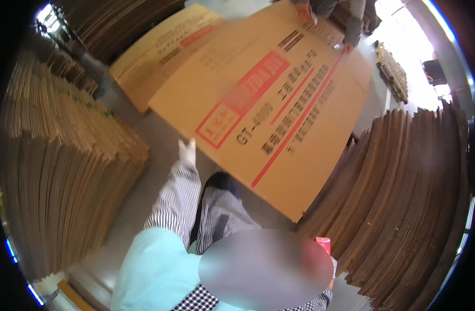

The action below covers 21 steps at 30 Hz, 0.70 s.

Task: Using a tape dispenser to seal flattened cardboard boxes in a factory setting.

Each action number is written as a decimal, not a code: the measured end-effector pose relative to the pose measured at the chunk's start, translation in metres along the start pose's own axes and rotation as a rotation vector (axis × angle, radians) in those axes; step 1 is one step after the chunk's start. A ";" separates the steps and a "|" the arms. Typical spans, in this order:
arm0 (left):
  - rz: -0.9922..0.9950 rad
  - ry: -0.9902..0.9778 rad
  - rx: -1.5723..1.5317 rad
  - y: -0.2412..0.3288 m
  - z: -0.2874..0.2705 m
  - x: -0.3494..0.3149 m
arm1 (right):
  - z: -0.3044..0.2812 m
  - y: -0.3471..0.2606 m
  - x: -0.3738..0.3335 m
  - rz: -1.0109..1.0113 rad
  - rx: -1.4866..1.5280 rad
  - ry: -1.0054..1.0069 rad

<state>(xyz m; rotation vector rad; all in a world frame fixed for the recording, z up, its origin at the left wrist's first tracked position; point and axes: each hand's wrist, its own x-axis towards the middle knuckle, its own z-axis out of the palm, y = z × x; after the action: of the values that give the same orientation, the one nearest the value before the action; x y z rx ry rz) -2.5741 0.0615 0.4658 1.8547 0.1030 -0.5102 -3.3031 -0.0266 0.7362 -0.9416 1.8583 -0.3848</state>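
A large brown cardboard sheet (237, 166) with red and black print slants across the view in front of me. My left hand (187, 151), in a whitish glove, reaches out to its near left edge. The fingers are apart, and one fingertip meets or nearly meets that edge. At the lower right my right hand (331, 284) shows only as a sliver beside a blurred patch. It seems closed around a small red-and-white object (323, 243), whose kind I cannot make out. Another person's hands (346, 47) are at the far end of the sheet.
A second printed cardboard sheet (159, 49) lies beyond the first, to the left. Tall stacks of flattened cardboard stand on the left (66, 171) and on the right (398, 202). A wooden pallet (392, 70) lies at the far right on the grey floor.
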 end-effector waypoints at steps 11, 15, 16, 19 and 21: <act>0.707 -0.201 1.115 0.008 0.040 -0.185 | -0.038 0.097 -0.024 0.030 0.191 0.125; 0.762 -0.240 1.240 0.033 0.042 -0.144 | -0.049 0.116 -0.025 0.276 0.180 0.093; 0.750 -0.228 1.224 0.025 0.047 -0.132 | -0.054 0.125 -0.027 0.326 0.239 0.108; 0.848 -0.031 1.358 0.004 0.042 -0.098 | -0.024 0.091 -0.038 0.384 0.325 0.036; 0.870 -0.009 1.348 0.020 0.047 -0.090 | -0.001 0.062 -0.053 0.359 0.360 -0.011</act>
<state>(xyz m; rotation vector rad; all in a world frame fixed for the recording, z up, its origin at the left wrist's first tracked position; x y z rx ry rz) -2.6630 0.0269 0.5073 2.8526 -1.2890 0.1312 -3.3194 0.0537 0.7312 -0.3588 1.8229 -0.4698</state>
